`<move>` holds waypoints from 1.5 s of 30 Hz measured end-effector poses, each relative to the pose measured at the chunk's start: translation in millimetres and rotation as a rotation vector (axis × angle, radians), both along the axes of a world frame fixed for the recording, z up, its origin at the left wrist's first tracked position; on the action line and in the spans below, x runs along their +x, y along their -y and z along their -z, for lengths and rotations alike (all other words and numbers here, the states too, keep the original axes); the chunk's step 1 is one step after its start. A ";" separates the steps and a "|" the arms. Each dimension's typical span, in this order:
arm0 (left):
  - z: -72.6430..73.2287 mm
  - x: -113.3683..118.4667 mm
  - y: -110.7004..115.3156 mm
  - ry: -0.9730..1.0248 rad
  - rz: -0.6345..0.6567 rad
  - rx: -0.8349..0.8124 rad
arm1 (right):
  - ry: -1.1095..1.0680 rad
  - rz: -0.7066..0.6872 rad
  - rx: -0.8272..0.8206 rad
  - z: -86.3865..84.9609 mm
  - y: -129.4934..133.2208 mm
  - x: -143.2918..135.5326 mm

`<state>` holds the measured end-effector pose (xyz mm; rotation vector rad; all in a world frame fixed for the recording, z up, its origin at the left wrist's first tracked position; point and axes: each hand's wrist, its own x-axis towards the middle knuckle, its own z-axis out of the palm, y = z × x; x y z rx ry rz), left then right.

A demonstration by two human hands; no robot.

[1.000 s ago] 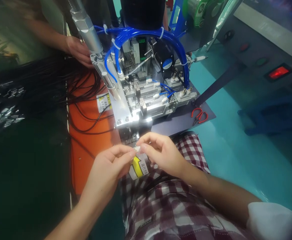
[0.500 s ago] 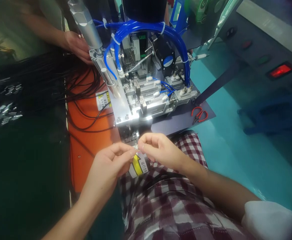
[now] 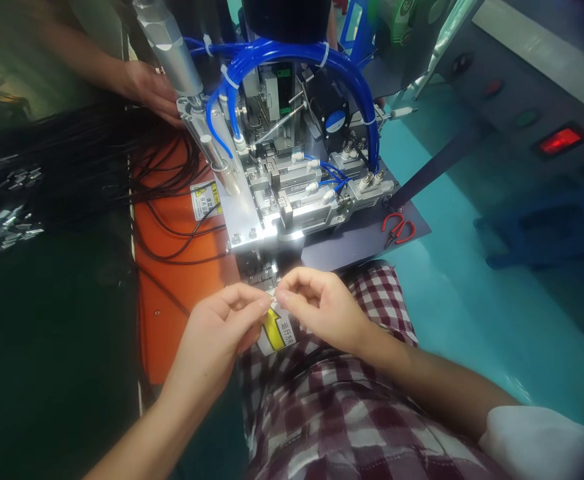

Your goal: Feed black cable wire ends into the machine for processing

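My left hand [image 3: 229,317] is closed in a pinch, thumb against forefinger. Close beside it, my right hand [image 3: 317,300] is pinched too, and the two sets of fingertips nearly meet. A tiny pale piece shows between the fingertips, too small to name. Both hands hover over a white label with a yellow arrow [image 3: 273,330], at the front of a metal machine [image 3: 302,207]. The machine's dark front fixture [image 3: 263,270] sits just beyond my fingers.
Black cables [image 3: 172,247] lie across the orange plate [image 3: 169,287] on the left. Another person's hand [image 3: 157,93] rests behind the machine's cylinder. Red-handled cutters [image 3: 397,230] lie on the grey base plate at right. Blue air hoses [image 3: 292,50] arch above. A lit red switch [image 3: 562,141] glows on the right.
My fingertips stay pinched together in almost the same place, with my right hand very slightly lower. The machine and the cutters have not moved.
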<state>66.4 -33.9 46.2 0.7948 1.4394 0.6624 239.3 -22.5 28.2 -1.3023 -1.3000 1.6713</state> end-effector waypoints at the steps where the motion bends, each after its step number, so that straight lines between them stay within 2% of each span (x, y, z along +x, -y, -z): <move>1: 0.0 0.1 0.1 -0.006 0.003 0.003 | -0.012 0.002 -0.016 0.1 0.0 -0.6; 4: -0.2 -0.7 0.9 -0.015 0.011 0.011 | -0.064 -0.003 -0.052 -1.7 -0.8 -0.2; 10: -0.3 -2.1 1.3 0.068 -0.004 0.030 | 0.046 0.020 0.132 2.5 5.2 1.8; 14: 0.7 -1.5 0.4 0.098 -0.028 0.026 | -0.047 0.026 0.038 7.3 7.1 -2.4; 20: 2.3 -3.4 0.2 0.111 -0.041 0.021 | -0.119 0.047 -0.037 5.4 5.0 -6.0; 26: 1.6 -3.8 -0.8 0.151 -0.042 0.017 | -0.210 0.007 -0.145 5.1 1.1 -5.8; 31: -3.0 -4.9 -3.4 0.191 0.006 0.020 | -0.312 -0.021 -0.159 3.7 -2.9 -4.9; 34: -4.7 -6.1 -3.9 0.188 0.017 0.024 | -0.295 -0.030 -0.164 1.3 -2.9 -3.2; 39: -2.9 -4.7 -2.7 0.182 -0.003 0.032 | -0.220 -0.008 -0.197 -3.5 -0.7 -2.1; 45: -1.3 -3.3 -2.4 0.166 0.005 0.039 | -0.334 0.012 -0.232 -1.5 -1.6 -6.0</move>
